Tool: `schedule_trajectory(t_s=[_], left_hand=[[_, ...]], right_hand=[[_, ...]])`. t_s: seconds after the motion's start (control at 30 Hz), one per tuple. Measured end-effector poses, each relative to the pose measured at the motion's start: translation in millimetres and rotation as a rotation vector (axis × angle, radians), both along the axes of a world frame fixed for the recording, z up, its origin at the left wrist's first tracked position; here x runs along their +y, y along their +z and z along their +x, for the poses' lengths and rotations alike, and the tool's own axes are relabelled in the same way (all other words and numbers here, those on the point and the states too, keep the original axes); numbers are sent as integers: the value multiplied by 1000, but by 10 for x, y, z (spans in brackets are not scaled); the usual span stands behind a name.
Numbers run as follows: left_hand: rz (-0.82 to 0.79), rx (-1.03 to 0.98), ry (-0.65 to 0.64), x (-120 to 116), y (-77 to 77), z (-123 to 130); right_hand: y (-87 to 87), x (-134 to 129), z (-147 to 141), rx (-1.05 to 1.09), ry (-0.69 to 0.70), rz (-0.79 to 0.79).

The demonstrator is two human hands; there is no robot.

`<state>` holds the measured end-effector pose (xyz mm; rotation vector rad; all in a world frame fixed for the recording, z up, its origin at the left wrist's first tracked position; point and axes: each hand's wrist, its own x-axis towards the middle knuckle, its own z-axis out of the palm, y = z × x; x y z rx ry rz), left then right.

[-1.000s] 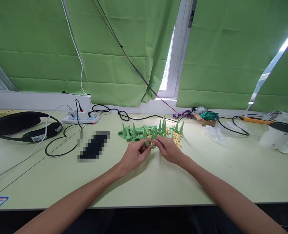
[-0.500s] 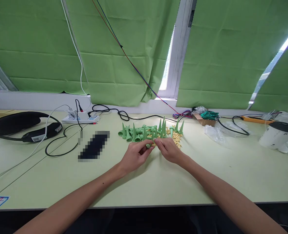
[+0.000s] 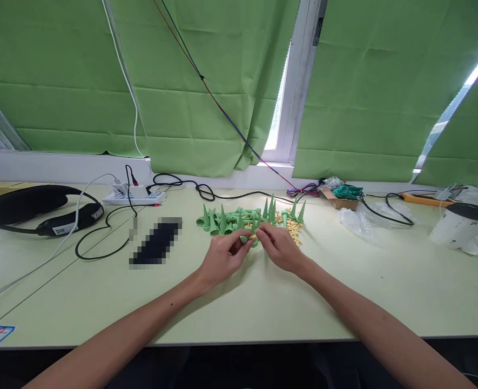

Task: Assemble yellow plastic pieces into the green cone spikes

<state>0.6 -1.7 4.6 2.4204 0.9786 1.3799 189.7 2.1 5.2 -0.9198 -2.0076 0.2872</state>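
My left hand (image 3: 226, 256) is closed around a small green part (image 3: 244, 239), whose rounded end shows between thumb and fingers. Close beside it, my right hand (image 3: 279, 247) is pinched at the fingertips near a tiny yellowish piece; what exactly those fingertips hold is too small to make out. Just beyond both hands lies a cluster of green cone-shaped parts (image 3: 222, 221), some standing point up and others lying on their sides. Small yellow pieces (image 3: 294, 231) are heaped at the right side of the cluster, partly behind my right hand.
A black neckband-like device (image 3: 71, 220), a white power strip (image 3: 133, 199) with cables and a pixelated dark object (image 3: 156, 243) are on the left. At the back right are a small cardboard box (image 3: 339, 200), clear plastic bags (image 3: 357, 222) and a white container with black rim (image 3: 459, 226).
Both hands have shifted very slightly at the fingertips, the right fingers a little up and away. The green part in my left hand has tilted or moved slightly left and up.
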Motion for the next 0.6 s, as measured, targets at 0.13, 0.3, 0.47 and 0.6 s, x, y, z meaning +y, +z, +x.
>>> schedule_trajectory(t_s=[0.13,0.3,0.47,0.6], left_hand=[[8,-20,20,4,3,-2],[8,0,-7,7,-9,-4],[19,16,-35,8,-19,-9],[30,26,-58,4,-10,-6]], right_hand=[[4,-19,0,33,57,-22],[-2,-15,0,9,66,2],[-8,4,-2,-10,40,37],[-27,16,-4,-36,15,50]])
